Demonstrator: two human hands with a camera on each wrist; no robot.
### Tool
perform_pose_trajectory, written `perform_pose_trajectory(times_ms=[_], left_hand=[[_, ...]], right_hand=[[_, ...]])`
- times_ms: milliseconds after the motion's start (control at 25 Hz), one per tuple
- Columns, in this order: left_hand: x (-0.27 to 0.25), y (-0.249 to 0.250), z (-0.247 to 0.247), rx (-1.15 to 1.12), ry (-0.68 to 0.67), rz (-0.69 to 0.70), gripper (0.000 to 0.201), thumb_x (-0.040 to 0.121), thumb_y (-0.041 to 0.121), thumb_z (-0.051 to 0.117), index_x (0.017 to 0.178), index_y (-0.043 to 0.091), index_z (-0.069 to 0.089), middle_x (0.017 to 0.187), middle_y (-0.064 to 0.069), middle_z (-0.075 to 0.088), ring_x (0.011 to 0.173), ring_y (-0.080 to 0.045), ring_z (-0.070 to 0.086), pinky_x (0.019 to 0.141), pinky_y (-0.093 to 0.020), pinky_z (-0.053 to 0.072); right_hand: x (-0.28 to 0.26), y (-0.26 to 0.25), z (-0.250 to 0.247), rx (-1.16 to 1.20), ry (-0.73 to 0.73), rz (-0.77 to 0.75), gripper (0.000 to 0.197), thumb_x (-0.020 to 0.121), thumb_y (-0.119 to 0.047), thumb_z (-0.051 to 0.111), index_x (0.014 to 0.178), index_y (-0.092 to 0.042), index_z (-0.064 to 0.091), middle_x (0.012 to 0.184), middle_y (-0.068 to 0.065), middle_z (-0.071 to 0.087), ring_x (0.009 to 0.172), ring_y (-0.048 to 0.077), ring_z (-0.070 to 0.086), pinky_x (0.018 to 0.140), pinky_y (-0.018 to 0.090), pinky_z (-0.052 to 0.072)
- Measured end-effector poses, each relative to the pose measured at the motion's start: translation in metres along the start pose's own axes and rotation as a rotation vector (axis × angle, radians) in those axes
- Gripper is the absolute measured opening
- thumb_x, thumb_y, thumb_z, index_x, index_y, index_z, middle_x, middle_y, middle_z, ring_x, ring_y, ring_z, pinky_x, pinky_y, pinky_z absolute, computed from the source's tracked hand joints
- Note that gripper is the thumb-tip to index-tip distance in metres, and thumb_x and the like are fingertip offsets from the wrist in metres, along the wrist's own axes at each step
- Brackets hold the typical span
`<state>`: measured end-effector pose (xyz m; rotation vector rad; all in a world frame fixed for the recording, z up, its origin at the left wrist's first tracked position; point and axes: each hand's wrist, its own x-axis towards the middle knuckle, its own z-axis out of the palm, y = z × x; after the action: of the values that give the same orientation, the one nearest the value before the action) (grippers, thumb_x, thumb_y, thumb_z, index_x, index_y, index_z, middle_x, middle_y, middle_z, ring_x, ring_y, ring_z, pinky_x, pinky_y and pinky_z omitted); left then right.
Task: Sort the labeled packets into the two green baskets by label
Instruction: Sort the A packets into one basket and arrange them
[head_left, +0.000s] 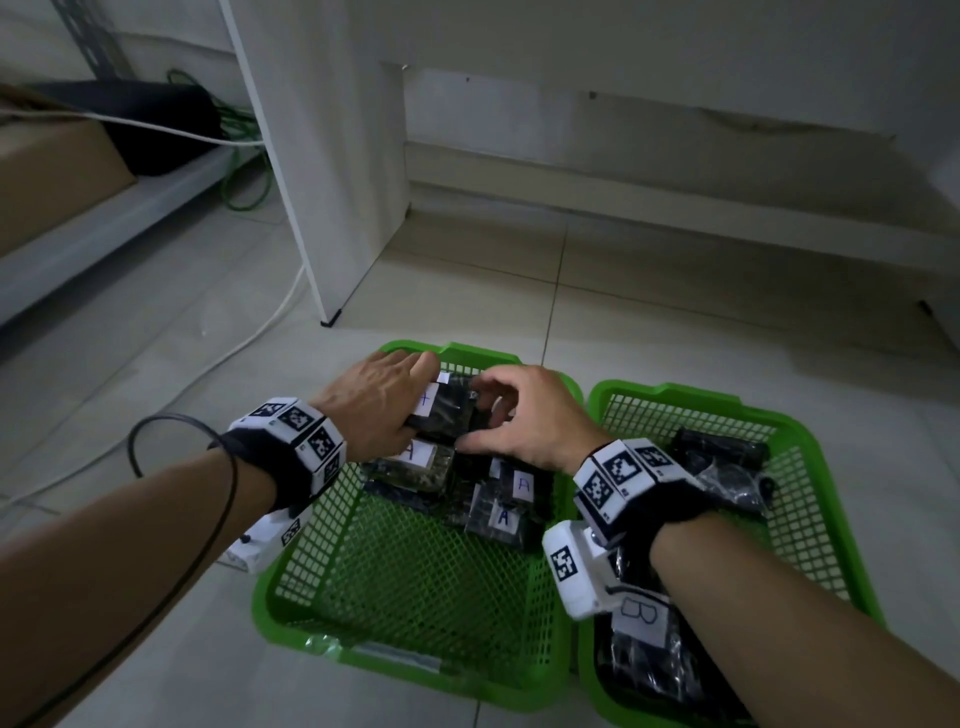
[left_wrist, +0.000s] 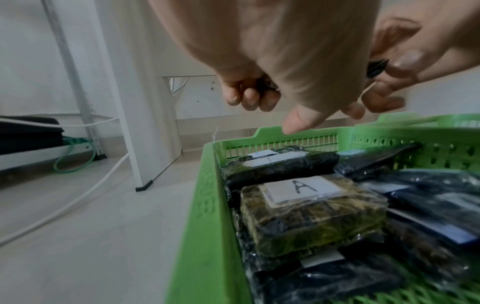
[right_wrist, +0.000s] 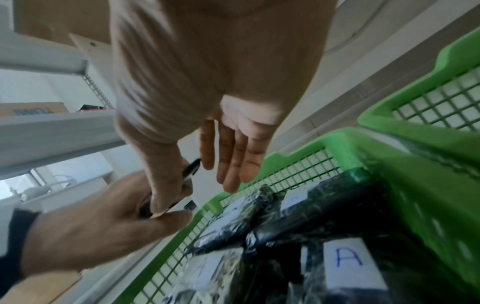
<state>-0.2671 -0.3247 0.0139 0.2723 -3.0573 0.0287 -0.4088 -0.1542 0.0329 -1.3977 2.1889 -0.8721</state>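
Two green baskets stand side by side on the floor. The left basket (head_left: 291, 613) holds several dark packets labelled A (head_left: 415, 462), the nearest seen close up (left_wrist: 311, 211). In the right basket (head_left: 810, 431) lie dark packets, one labelled B (head_left: 641, 618). Above the far end of the left basket, my left hand (head_left: 421, 400) grips a dark packet (head_left: 447, 410) with a white label, fingers curled round it (left_wrist: 259, 92). My right hand (head_left: 493, 410) pinches the same packet's other end (left_wrist: 376, 67), thumb on it (right_wrist: 191, 167), the other fingers straight.
A white panel leg (head_left: 322, 182) stands on the tiles just beyond the baskets. A white cable (head_left: 234, 353) runs across the floor at left, beside a low shelf with a cardboard box (head_left: 52, 171). A wall closes the far side.
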Motion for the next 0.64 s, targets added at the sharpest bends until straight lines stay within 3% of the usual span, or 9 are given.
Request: perform_pose_trajectory(times_ms=[200, 280, 360, 480, 560, 640], left_hand=[[-0.012, 0.003, -0.014, -0.111, 0.029, -0.06, 0.046, 0.073, 0.031, 0.072, 0.103, 0.018, 0.038, 0.086, 0.008, 0.047, 0.079, -0.018, 0.052, 0.068, -0.025, 0.036], [-0.014, 0.005, -0.016, -0.203, 0.036, -0.066, 0.046, 0.072, 0.026, 0.071, 0.104, 0.018, 0.038, 0.087, 0.008, 0.047, 0.075, -0.014, 0.048, 0.065, -0.026, 0.036], [-0.013, 0.007, -0.014, -0.371, 0.071, -0.07, 0.05, 0.069, 0.02, 0.074, 0.108, 0.018, 0.042, 0.092, 0.006, 0.054, 0.075, -0.012, 0.05, 0.064, -0.025, 0.039], [-0.006, 0.011, -0.015, -0.524, 0.137, -0.074, 0.059, 0.064, 0.026, 0.086, 0.114, 0.021, 0.054, 0.096, 0.011, 0.06, 0.08, -0.002, 0.056, 0.069, -0.012, 0.041], [0.002, 0.019, -0.018, -0.542, 0.151, -0.091, 0.059, 0.061, 0.03, 0.089, 0.113, 0.026, 0.059, 0.091, 0.017, 0.06, 0.076, 0.008, 0.054, 0.066, -0.006, 0.038], [0.012, 0.027, -0.021, -0.568, 0.153, -0.134, 0.062, 0.058, 0.035, 0.09, 0.113, 0.033, 0.059, 0.092, 0.018, 0.062, 0.077, 0.001, 0.059, 0.069, -0.013, 0.044]], right_hand=[[-0.008, -0.027, 0.017, 0.004, 0.086, -0.135, 0.052, 0.058, -0.043, 0.094, 0.103, -0.025, 0.075, 0.086, -0.013, 0.071, 0.074, 0.001, 0.062, 0.066, 0.015, 0.046], [-0.009, -0.029, 0.015, -0.039, 0.101, -0.178, 0.04, 0.061, -0.04, 0.091, 0.092, -0.022, 0.075, 0.078, -0.01, 0.069, 0.069, 0.006, 0.059, 0.062, 0.018, 0.046], [-0.01, -0.022, 0.008, -0.061, 0.1, -0.154, 0.035, 0.061, -0.032, 0.09, 0.09, -0.019, 0.075, 0.074, -0.005, 0.07, 0.067, 0.011, 0.062, 0.063, 0.029, 0.05], [-0.016, -0.007, -0.008, -0.012, 0.125, -0.049, 0.047, 0.06, -0.018, 0.09, 0.106, -0.02, 0.078, 0.091, -0.003, 0.076, 0.08, 0.013, 0.068, 0.077, 0.033, 0.056], [-0.021, 0.0, -0.016, -0.057, 0.141, -0.033, 0.062, 0.062, -0.021, 0.091, 0.121, -0.019, 0.073, 0.107, -0.004, 0.072, 0.093, 0.012, 0.065, 0.086, 0.03, 0.053], [-0.022, 0.005, -0.022, -0.142, 0.147, -0.06, 0.064, 0.067, -0.031, 0.09, 0.126, -0.017, 0.069, 0.111, -0.004, 0.065, 0.099, 0.013, 0.059, 0.088, 0.029, 0.049]])
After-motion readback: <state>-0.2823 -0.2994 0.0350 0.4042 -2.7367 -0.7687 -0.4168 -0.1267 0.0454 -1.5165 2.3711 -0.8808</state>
